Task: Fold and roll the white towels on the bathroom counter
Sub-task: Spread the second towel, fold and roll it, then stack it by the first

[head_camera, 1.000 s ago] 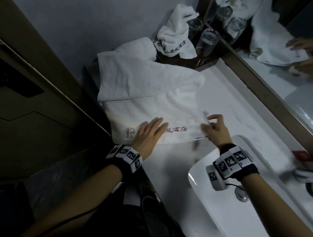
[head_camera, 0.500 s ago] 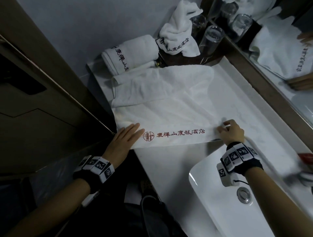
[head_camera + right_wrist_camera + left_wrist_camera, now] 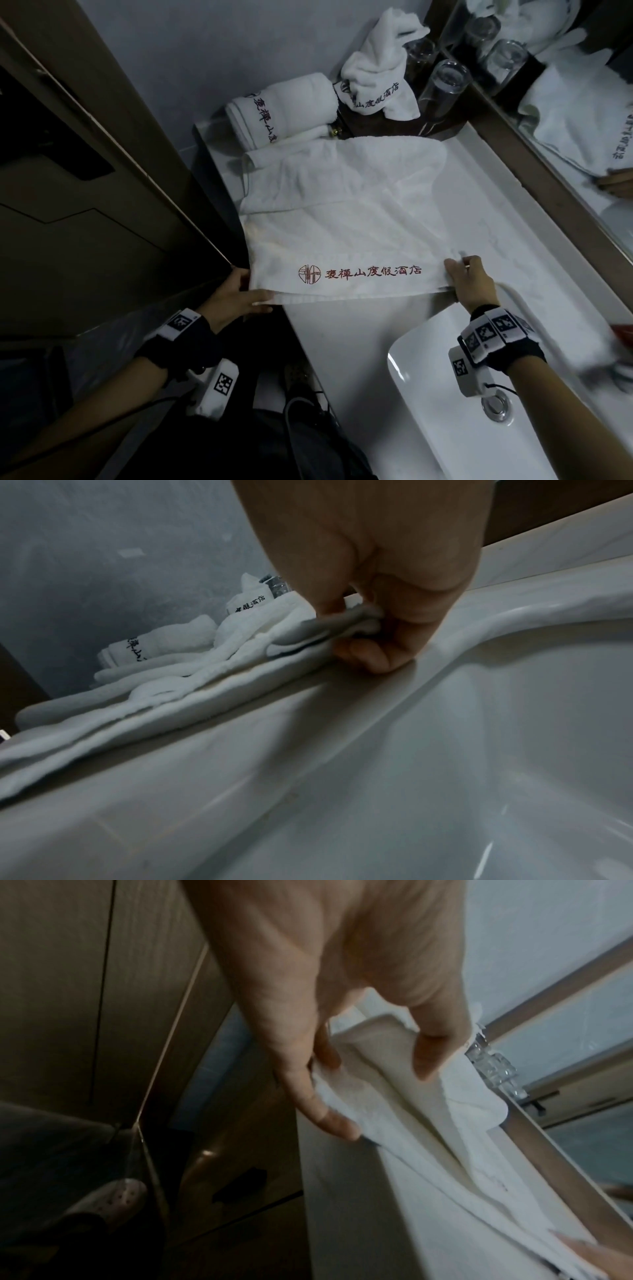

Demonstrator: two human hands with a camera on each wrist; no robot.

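A white towel (image 3: 346, 219) with a red logo and red lettering lies spread across the white counter (image 3: 342, 329), its far part folded over itself. My left hand (image 3: 236, 294) pinches the towel's near left corner (image 3: 373, 1085) at the counter's edge, thumb on top and fingers beneath. My right hand (image 3: 469, 281) pinches the near right corner (image 3: 346, 628) beside the basin. A rolled white towel (image 3: 284, 109) lies at the back left, and a crumpled white towel (image 3: 380, 68) sits behind it.
A white basin (image 3: 445, 411) with a metal drain (image 3: 495, 407) fills the near right of the counter. Two upturned glasses (image 3: 442, 89) stand on a dark tray at the back. A mirror (image 3: 565, 120) runs along the right, a wooden wall panel (image 3: 85, 171) along the left.
My left hand slid from the towel's middle to its near left corner and took hold. My right hand drew the right corner rightward, stretching the near edge straight and uncovering the lettering.
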